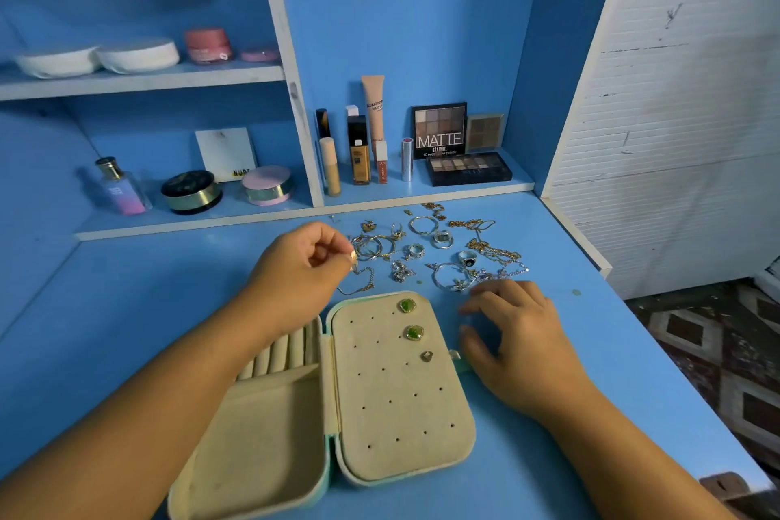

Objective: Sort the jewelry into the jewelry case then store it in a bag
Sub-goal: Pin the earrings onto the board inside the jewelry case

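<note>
Jewelry case (380, 405) lies open as the left hand (304, 262), grip pinching a gold earring (353, 257), should press it squarely into a free hole; right hand (515, 334) grip loose, holding nothing.

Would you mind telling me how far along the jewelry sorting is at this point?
Early. Done: two green earrings and a small stud sit on the perforated panel of the open jewelry case. In hand: the left hand pinches a gold chain piece; the right hand hovers open beside the case. Left: the pile of rings and chains on the table; no bag is in view.
</note>
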The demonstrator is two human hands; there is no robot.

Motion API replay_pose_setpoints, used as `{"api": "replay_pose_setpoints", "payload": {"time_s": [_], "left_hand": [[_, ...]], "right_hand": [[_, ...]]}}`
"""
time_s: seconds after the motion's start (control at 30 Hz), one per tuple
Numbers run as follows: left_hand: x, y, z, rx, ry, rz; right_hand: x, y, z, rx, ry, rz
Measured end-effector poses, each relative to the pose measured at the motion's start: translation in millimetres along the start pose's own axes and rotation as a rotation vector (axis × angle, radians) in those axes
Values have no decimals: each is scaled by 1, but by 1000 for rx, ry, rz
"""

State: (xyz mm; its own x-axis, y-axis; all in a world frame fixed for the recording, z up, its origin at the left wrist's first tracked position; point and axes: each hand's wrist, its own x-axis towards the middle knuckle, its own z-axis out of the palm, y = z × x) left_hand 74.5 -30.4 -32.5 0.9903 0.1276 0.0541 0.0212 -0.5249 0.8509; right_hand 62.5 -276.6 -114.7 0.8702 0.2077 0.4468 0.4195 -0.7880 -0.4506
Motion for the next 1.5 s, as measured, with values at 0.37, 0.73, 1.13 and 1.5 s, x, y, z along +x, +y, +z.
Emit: {"api": "replay_pose_setpoints", "payload": {"time_s": [0.37,0.73,1.13,1.5], "left_hand": [[-68,0,3,379,24,231],[-76,-13,17,440,-16,345],[-76,-12,26,284,16,366],[-76,-9,24,509,-114,373]], "right_hand": [[-28,-21,-10,136,-51,-34],[-28,-16,-2,163,45,-75],[-26,-19,-4,195,112,-115],[-27,-17,-3,171,102,-165]]}}
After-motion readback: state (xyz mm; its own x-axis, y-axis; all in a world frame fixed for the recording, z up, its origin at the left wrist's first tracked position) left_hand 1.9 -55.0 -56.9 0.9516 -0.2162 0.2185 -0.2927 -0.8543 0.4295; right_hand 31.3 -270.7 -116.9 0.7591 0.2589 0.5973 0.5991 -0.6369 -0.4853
